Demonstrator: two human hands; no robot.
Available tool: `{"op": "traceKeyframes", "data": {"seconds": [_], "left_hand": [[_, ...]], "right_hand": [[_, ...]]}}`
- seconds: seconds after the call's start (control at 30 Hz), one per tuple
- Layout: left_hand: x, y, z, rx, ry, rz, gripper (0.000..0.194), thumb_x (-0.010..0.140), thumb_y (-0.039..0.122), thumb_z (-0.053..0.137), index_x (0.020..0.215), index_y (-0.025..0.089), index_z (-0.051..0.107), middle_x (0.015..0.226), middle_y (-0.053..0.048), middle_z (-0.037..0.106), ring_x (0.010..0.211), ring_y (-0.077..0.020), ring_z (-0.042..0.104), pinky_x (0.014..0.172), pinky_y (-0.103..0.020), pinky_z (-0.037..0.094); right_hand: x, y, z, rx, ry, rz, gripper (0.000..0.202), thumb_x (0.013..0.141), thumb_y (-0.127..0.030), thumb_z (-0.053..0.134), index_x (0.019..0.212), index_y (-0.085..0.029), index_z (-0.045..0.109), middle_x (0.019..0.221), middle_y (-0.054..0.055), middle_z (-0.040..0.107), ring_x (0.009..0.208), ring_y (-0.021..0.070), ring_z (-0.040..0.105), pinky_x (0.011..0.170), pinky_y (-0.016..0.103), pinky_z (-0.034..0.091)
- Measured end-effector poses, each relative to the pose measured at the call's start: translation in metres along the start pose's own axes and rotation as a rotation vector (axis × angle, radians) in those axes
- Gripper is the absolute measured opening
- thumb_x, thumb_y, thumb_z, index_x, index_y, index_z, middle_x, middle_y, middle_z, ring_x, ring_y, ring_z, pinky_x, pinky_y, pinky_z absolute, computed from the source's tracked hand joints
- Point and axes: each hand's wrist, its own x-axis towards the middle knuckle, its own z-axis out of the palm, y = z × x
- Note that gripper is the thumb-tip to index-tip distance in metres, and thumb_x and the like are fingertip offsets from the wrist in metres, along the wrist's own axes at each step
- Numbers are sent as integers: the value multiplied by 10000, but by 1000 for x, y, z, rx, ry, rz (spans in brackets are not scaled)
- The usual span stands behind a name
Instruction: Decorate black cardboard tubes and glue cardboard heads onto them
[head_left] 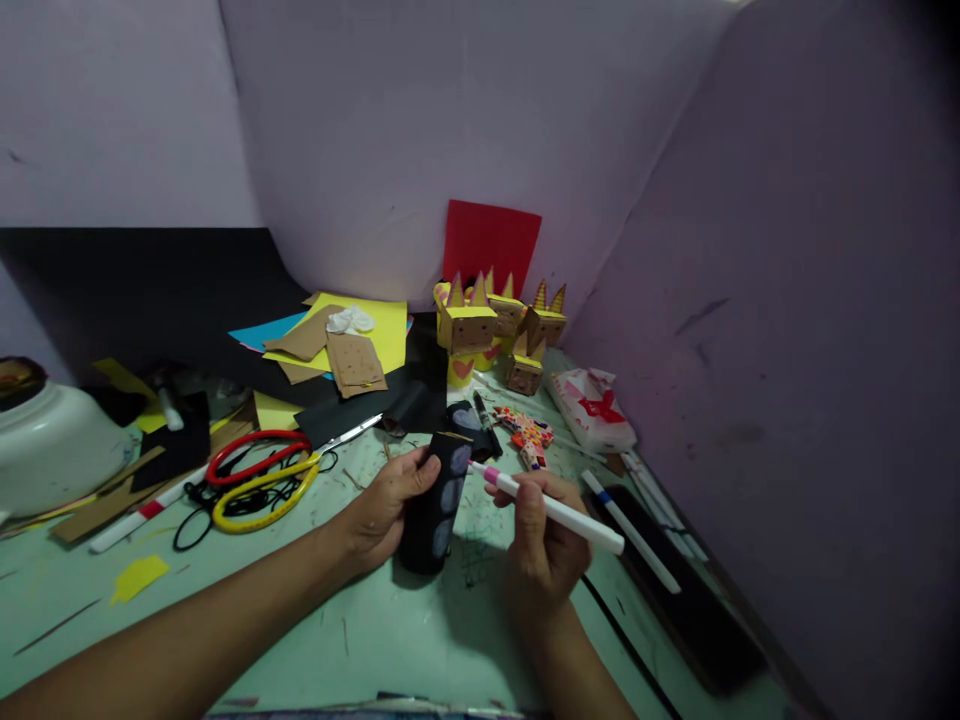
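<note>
My left hand (pixel 390 505) grips a black paper tube (pixel 424 525) by its left side, thumb near the top. Several greyish-purple oval spots run down the tube's right side. Between the fingers of my right hand (pixel 544 540) is a white marker (pixel 566 512) with a pink band. Its tip points left, at or very near the topmost spot; whether it touches I cannot tell. Just behind the tube lies another black paper piece (pixel 480 440) with a similar spot, beside a dark pen (pixel 486 420).
Red and yellow scissors (pixel 262 480) lie on the left near a white rounded vessel (pixel 60 440). Cardboard cat-eared figures (pixel 469 330) stand at the back, by a red sheet (pixel 491 240). Right are a wrapped packet (pixel 592 410), another marker (pixel 630 530) and a dark flat object (pixel 697 610) along the wall.
</note>
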Motion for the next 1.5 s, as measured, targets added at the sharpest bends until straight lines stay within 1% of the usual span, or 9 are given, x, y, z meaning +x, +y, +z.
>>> {"op": "traceKeyframes", "data": {"seconds": [0.1, 0.2, 0.33, 0.43, 0.63, 0.8, 1.0, 1.2, 1.5], "left_hand": [[0, -1, -3, 20, 11, -26, 228, 785, 291, 632, 947, 132, 608, 772, -85, 697, 649, -141, 632, 605, -222, 500], [0, 0, -3, 48, -2, -54, 238, 807, 304, 596, 987, 149, 571, 769, -116, 706, 648, -172, 647, 576, -250, 505], [0, 1, -1, 59, -17, -61, 255, 817, 308, 576, 1028, 166, 550, 720, -99, 693, 621, -172, 639, 518, -236, 488], [0, 1, -2, 63, -12, -61, 260, 817, 312, 576, 1035, 172, 547, 727, -98, 693, 639, -179, 642, 521, -241, 488], [1, 1, -3, 60, -20, -59, 273, 808, 312, 591, 1027, 154, 555, 775, -106, 697, 623, -165, 628, 542, -251, 488], [2, -1, -4, 41, -32, -38, 275, 799, 296, 611, 1026, 147, 568, 765, -90, 689, 620, -143, 613, 568, -237, 484], [1, 0, -2, 43, -34, -29, 287, 789, 283, 628, 1033, 141, 578, 762, -80, 678, 646, -137, 609, 579, -219, 477], [-1, 2, 2, 42, -45, -17, 308, 762, 290, 659, 1018, 144, 572, 760, -69, 665, 645, -137, 601, 570, -211, 471], [-2, 2, 3, 17, -21, -12, 328, 714, 298, 713, 987, 151, 606, 726, -49, 642, 617, -133, 588, 537, -208, 461]], "right_hand": [[-2, 4, -2, -28, -44, -26, 117, 881, -198, 507, 810, -184, 599, 673, -7, 592, 602, 141, 577, 580, 295, 454], [-3, 8, -2, -36, -61, -9, 89, 885, -191, 503, 860, -189, 588, 689, -8, 601, 618, 143, 588, 585, 293, 460], [-2, 10, -1, -58, -17, 22, 91, 892, -216, 501, 850, -191, 578, 661, -20, 596, 597, 137, 584, 584, 285, 454], [-2, 11, 1, -81, -7, 29, 103, 898, -218, 496, 836, -193, 574, 657, -25, 594, 602, 137, 588, 604, 290, 453], [-2, 12, 2, -76, -42, 55, 112, 901, -228, 490, 834, -189, 572, 680, -20, 589, 618, 143, 600, 609, 296, 464], [-2, 11, 2, -105, -41, 46, 121, 902, -236, 486, 838, -181, 573, 681, -8, 597, 622, 150, 611, 609, 302, 476], [-2, 12, 3, -70, -41, 55, 96, 895, -226, 495, 865, -186, 577, 688, -13, 606, 619, 151, 621, 619, 311, 478], [-3, 11, 3, -98, -54, 9, 101, 889, -216, 497, 842, -184, 580, 679, -13, 615, 619, 145, 610, 621, 296, 462], [-4, 12, 2, -73, -71, -2, 81, 879, -180, 507, 863, -193, 585, 707, -12, 614, 625, 145, 622, 605, 294, 477]]}}
